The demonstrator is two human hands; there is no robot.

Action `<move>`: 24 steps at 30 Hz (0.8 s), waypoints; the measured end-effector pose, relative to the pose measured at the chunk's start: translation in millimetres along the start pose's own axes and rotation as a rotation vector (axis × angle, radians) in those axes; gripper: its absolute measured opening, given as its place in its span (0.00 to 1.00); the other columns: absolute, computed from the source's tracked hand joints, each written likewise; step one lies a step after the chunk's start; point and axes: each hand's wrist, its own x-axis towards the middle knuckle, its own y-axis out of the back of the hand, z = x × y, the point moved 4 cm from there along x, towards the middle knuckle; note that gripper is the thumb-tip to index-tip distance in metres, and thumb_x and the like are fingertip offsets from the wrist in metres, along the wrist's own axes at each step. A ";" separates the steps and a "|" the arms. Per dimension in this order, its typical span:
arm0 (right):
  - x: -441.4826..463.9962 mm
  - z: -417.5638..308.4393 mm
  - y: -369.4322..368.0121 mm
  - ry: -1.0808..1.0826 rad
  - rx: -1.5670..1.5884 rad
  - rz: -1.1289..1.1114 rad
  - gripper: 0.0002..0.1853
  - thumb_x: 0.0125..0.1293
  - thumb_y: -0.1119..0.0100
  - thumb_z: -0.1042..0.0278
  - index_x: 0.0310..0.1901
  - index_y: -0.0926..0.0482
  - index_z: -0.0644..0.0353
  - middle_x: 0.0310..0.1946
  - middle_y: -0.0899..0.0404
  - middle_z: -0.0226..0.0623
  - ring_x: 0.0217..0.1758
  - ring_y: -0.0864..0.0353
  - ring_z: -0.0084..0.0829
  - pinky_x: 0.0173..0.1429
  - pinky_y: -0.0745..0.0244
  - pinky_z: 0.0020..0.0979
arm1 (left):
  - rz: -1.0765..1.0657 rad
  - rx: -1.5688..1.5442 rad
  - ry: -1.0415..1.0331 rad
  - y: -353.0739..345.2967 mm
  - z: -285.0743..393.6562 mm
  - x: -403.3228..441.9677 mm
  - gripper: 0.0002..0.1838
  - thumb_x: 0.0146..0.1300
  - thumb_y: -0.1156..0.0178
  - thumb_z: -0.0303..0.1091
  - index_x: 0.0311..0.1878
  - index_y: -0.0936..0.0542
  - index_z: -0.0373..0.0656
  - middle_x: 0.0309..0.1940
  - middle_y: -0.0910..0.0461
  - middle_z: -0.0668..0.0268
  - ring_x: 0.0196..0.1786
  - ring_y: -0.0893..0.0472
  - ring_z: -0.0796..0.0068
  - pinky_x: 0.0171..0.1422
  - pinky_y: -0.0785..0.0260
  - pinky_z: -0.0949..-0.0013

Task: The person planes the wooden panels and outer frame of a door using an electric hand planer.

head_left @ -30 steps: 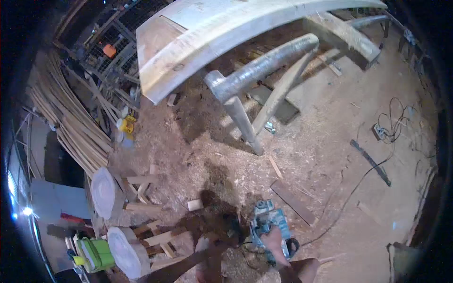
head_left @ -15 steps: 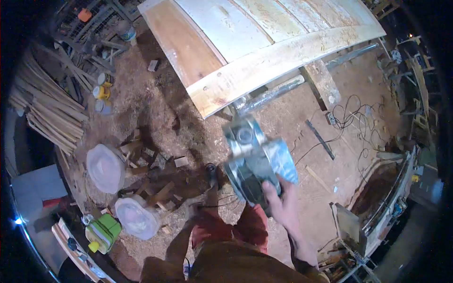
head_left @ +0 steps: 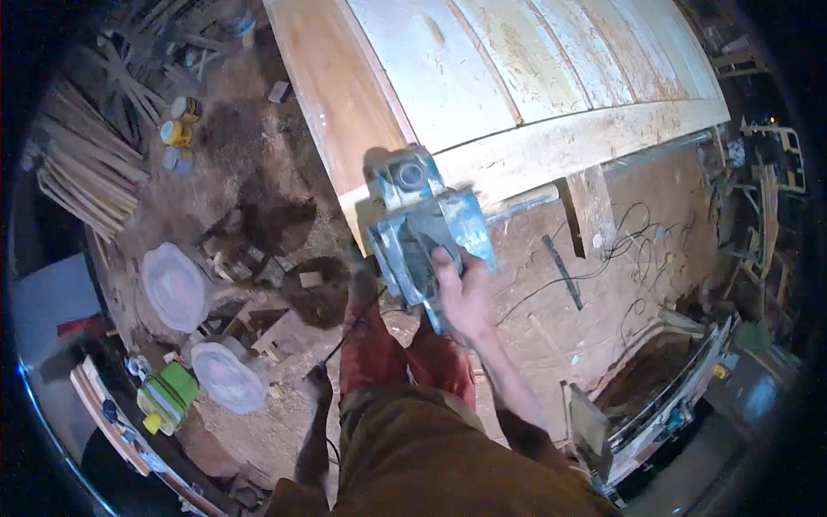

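My right hand (head_left: pixel 465 293) is wrapped round the handle of a blue-green power planer (head_left: pixel 422 224). The planer is at the near left corner of a large panelled wooden door or tabletop (head_left: pixel 551 159), over its pale edge board; whether it touches the wood cannot be made out. Down beside my left leg, my left hand (head_left: pixel 319 379) is closed round a black cord (head_left: pixel 334 349), which runs up towards the planer. Wood shavings lie scattered over the panel's surface.
Two round pale-topped stools (head_left: pixel 175 287) (head_left: pixel 228 377) are on the left, near a green container (head_left: pixel 169 395). Long wooden strips (head_left: pixel 86 185) and yellow tubs (head_left: pixel 177 132) lie farther back. Cables (head_left: pixel 633 241) and a dark bar (head_left: pixel 562 274) are on the right-hand floor.
My right hand has lifted the planer from the floor and brought it up to the panel's near corner. The view has tilted down, and my left hand now shows beside my leg.
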 end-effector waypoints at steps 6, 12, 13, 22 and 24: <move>86.5 -59.0 -31.5 0.146 -0.048 0.095 0.37 0.71 0.42 0.38 0.45 0.17 0.78 0.26 0.17 0.63 0.32 0.13 0.54 0.42 0.21 0.47 | 0.156 -0.220 -0.061 -9.3 31.5 51.0 0.21 0.76 0.42 0.43 0.30 0.17 0.36 0.23 0.22 0.49 0.29 0.22 0.55 0.35 0.34 0.53; 206.7 -137.0 -84.0 0.299 -0.138 0.119 0.38 0.70 0.47 0.37 0.33 0.17 0.77 0.19 0.20 0.47 0.26 0.18 0.39 0.40 0.22 0.44 | 0.101 -0.324 0.073 16.3 11.5 104.8 0.20 0.73 0.36 0.42 0.32 0.20 0.33 0.25 0.23 0.49 0.30 0.23 0.57 0.37 0.34 0.52; 221.4 -143.3 -90.0 0.291 -0.163 0.125 0.38 0.70 0.47 0.36 0.31 0.17 0.76 0.18 0.21 0.45 0.25 0.19 0.40 0.39 0.23 0.43 | 0.526 -0.067 -0.332 -5.2 -16.5 107.5 0.17 0.73 0.36 0.39 0.32 0.23 0.33 0.27 0.24 0.57 0.33 0.28 0.67 0.37 0.36 0.56; 96.2 -77.5 -38.4 0.197 -0.006 0.043 0.38 0.71 0.46 0.37 0.49 0.17 0.77 0.37 0.16 0.68 0.47 0.12 0.59 0.56 0.22 0.50 | 0.463 -0.635 -0.201 137.8 140.9 133.5 0.22 0.79 0.42 0.39 0.28 0.28 0.36 0.21 0.38 0.75 0.29 0.40 0.83 0.32 0.48 0.70; 44.5 -41.2 -14.3 -0.024 -0.102 0.010 0.34 0.73 0.45 0.43 0.51 0.19 0.78 0.38 0.15 0.66 0.46 0.11 0.50 0.54 0.22 0.46 | 0.451 -0.950 -0.245 135.8 160.3 132.0 0.23 0.78 0.41 0.39 0.26 0.33 0.38 0.21 0.41 0.75 0.29 0.41 0.84 0.31 0.50 0.69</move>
